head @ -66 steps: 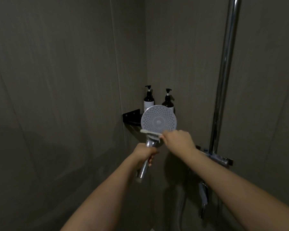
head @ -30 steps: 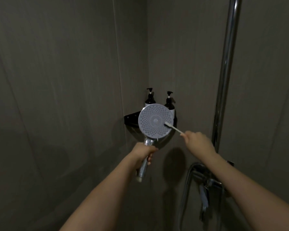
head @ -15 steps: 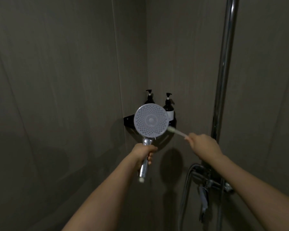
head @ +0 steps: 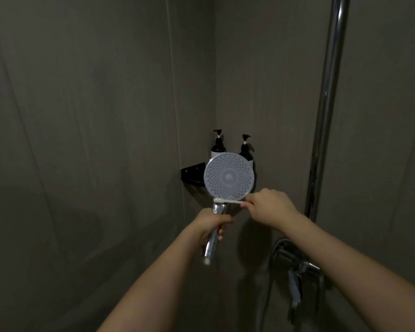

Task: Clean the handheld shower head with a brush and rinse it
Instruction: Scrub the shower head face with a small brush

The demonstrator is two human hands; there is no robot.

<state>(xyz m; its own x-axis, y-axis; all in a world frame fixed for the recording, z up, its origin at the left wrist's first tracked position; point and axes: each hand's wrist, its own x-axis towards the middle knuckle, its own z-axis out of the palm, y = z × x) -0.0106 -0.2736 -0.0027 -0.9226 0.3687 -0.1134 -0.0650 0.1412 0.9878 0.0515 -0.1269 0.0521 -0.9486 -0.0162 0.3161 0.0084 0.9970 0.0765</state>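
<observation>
The handheld shower head (head: 228, 176) is upright in the middle of the view, its round pale perforated face turned toward me. My left hand (head: 210, 224) is wrapped around its chrome handle below the face. A small white brush (head: 228, 200) lies level across the bottom rim of the face, bristle end to the left. My right hand (head: 268, 207) pinches the brush's handle from the right side. No water is running.
Two dark pump bottles (head: 218, 146) stand on a black corner shelf (head: 193, 173) right behind the shower head. A chrome riser pipe (head: 326, 104) runs up the right wall, with the mixer tap (head: 300, 269) and hose (head: 265, 291) below it. Grey tiled walls close in on both sides.
My right hand moved left and down, bringing the brush from the right edge of the face to lie flat along its bottom rim. My left hand keeps its grip on the handle.
</observation>
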